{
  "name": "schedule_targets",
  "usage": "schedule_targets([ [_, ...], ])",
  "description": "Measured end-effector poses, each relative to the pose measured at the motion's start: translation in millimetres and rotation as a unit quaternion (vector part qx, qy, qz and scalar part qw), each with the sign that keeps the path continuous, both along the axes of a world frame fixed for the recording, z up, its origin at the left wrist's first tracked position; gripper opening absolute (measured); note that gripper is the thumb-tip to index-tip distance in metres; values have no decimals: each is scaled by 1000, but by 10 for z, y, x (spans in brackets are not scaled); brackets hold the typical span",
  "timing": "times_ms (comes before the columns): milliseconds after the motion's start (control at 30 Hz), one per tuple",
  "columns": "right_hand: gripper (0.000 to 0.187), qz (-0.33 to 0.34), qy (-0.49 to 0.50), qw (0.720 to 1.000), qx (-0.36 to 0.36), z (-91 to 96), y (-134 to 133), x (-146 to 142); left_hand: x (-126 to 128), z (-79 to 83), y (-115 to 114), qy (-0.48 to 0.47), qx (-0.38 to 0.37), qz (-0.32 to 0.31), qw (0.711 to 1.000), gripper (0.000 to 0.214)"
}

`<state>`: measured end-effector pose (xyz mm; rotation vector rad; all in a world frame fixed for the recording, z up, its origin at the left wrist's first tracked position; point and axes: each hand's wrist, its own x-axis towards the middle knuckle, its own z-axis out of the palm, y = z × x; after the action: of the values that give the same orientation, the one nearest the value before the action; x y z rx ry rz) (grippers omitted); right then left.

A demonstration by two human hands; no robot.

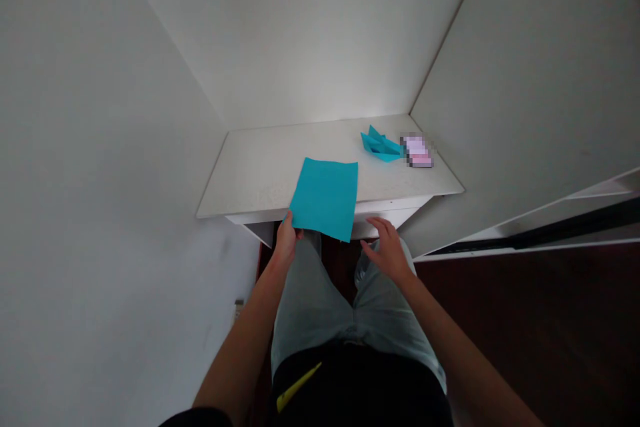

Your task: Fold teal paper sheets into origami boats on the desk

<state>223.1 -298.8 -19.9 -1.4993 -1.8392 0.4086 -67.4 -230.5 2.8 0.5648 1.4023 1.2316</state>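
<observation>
A blue sheet of paper point(326, 197) is held by its near left corner in my left hand point(288, 238), thumb on top. Its far part is over the white desk, and the near edge hangs out past the desk's front. My right hand point(386, 248) is apart from the sheet, just right of its near right corner, with the fingers spread and nothing in them. On the desk's right side rests a folded blue paper boat point(381, 145).
The white desk point(250, 167) stands between walls on the left and back and a pale panel point(525, 80) on the right. A blurred-out pink and white object point(418, 150) lies beside the boat. My legs are at the desk's front edge.
</observation>
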Motion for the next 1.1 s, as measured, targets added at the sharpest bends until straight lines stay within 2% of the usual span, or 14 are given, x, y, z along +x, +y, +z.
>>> schedule_targets([
  [67,71,26,-88,996,22,121,276,49,84,54,-67,-41,3,2,999,55],
  [167,78,89,-165,982,24,256,625,74,147,201,-102,-82,12,-31,996,48],
  [233,68,117,-180,976,22,313,830,71,123,334,-74,-94,32,-64,993,47],
  [300,49,130,-173,976,15,347,1044,66,52,481,-13,-87,66,-120,987,55],
  [400,35,121,-134,984,-10,357,1395,73,-68,679,133,-7,140,-269,953,70],
  [467,38,99,-108,989,-29,335,1616,87,-88,758,274,114,194,-339,913,66],
  [500,42,83,-100,991,-37,317,1707,95,-68,773,362,192,220,-350,890,59],
  [600,50,-7,-97,994,-45,267,1845,95,104,716,666,421,264,-321,806,42],
  [667,65,-84,-96,992,-20,259,1818,54,269,611,858,515,258,-306,758,44],
  [733,70,-105,-90,990,19,279,1734,-38,427,485,995,571,239,-306,723,52],
  [800,64,-40,-97,994,39,310,1649,-182,546,367,1061,605,224,-320,693,60],
  [933,68,131,-143,981,0,318,1644,-535,615,246,1075,640,212,-374,637,72],
  [1000,73,151,-154,976,-27,282,1726,-656,583,254,1096,645,202,-393,624,74],
  [1100,77,140,-168,974,-57,208,1876,-664,504,306,1183,643,194,-400,624,65],
])
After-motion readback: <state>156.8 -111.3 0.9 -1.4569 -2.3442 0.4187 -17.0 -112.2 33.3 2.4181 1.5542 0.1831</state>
